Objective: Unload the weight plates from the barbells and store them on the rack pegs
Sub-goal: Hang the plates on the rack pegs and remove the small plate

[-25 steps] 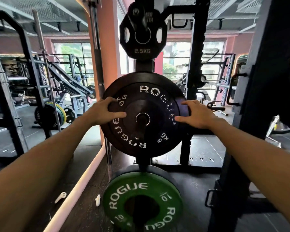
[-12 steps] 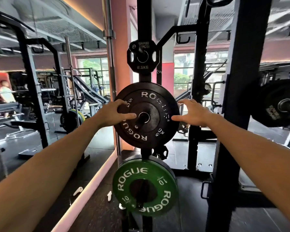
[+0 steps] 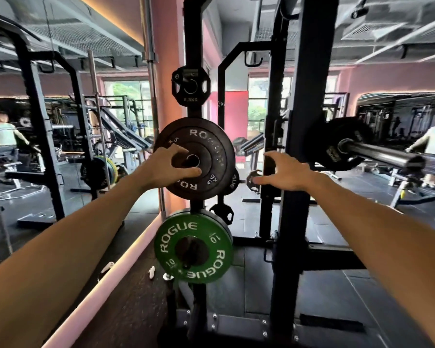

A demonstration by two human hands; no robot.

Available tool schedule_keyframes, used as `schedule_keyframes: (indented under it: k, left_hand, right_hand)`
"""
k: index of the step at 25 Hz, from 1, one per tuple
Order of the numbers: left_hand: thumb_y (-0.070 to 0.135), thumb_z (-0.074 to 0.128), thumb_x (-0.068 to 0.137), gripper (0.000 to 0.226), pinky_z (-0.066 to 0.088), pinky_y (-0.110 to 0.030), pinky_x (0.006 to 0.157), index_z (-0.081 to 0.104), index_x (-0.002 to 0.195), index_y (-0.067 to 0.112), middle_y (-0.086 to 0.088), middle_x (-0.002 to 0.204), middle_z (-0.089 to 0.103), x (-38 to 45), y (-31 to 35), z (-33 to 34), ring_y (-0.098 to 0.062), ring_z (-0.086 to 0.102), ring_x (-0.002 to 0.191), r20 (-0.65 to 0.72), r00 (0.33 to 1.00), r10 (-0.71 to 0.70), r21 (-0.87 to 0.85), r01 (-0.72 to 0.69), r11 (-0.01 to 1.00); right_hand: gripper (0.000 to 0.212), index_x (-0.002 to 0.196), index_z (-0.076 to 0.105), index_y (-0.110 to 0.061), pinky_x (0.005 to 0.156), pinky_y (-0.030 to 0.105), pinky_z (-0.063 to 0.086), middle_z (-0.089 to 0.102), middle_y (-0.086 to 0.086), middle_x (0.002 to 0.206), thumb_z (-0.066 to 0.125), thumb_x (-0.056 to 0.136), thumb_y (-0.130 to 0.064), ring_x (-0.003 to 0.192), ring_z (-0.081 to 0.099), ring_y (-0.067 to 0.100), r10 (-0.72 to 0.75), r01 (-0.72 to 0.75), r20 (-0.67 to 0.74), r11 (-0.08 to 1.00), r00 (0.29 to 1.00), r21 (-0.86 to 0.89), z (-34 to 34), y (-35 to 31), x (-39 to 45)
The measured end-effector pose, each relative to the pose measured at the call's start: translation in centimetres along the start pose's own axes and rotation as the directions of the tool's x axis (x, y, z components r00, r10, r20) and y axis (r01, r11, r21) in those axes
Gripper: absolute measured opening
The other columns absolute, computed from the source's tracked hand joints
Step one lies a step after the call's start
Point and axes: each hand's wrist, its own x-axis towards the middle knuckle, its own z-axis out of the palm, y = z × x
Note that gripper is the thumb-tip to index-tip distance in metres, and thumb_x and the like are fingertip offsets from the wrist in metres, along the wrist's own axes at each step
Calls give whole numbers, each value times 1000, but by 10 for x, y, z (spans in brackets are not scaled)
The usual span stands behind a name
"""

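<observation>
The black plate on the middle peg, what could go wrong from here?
1. Only the left hand touches the black plate; the right hand is off it. If it isn't fully seated on the peg, it may slide off.
2. A falling plate would strike the green plate below, or feet.

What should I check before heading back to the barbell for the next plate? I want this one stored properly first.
1. Black 5 kg plate sits on the middle rack peg: ok, the peg end shows through its hole.
2. Plate pushed fully back on the peg: cannot tell from this angle.
3. Left hand off the plate: not ok, its fingers rest on the plate face.
4. Right hand free: ok, open and clear of the plate.
5. Plates left on the barbell: ok, a black plate is on its sleeve.
6. Green 10 kg plate below is seated: ok.
</observation>
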Motion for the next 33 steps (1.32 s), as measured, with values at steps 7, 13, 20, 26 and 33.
schedule_keyframes:
  k: [7, 13, 20, 26, 33]
  left_hand:
    - [84, 64, 51, 96, 47, -44, 99, 54, 129, 29, -2, 120, 62, -13, 102, 45, -22, 59, 110, 64, 996, 69, 15, -70, 997]
    - [98, 54, 44, 96, 45, -49, 100, 48, 124, 47, -2, 124, 57, 7, 189, 131, -26, 57, 113, 114, 990, 81, -5, -81, 997]
    - [84, 63, 54, 89, 42, -44, 105, 48, 131, 41, -5, 139, 49, 46, 289, 232, -27, 52, 121, 107, 994, 36, -81, -28, 996]
    - [76, 62, 66, 78, 44, -46, 102, 47, 132, 36, -8, 131, 53, 98, 317, 275, -27, 55, 114, 72, 997, -8, -54, 12, 998]
    - [47, 60, 91, 58, 41, -35, 93, 45, 139, 17, -12, 129, 56, 205, 306, 325, -26, 53, 112, -29, 999, 22, 0, -22, 1000]
  right_hand:
    - [91, 147, 29, -35, 113, 56, 21, 34, 2, 153, 64, 72, -72, 141, 32, 27, 138, -145, -79, 984, 987, -99, -76, 83, -76]
    - [88, 145, 35, -33, 113, 55, 22, 33, 4, 152, 66, 70, -69, 143, 21, 27, 157, -174, -155, 979, 975, -104, -126, 200, -106]
    - [89, 147, 28, -34, 114, 61, 17, 23, 4, 158, 65, 73, -67, 145, 18, 31, 212, -223, -128, 971, 969, -80, -176, 348, -109]
    - [82, 151, 22, -31, 116, 59, 16, 20, 6, 160, 61, 84, -57, 146, 19, 31, 228, -235, -118, 971, 967, -53, -190, 416, -67]
    - [66, 141, 36, -14, 100, 44, 43, 48, 13, 139, 59, 89, -48, 122, 49, 33, 246, -244, -90, 969, 965, 34, -154, 462, 22]
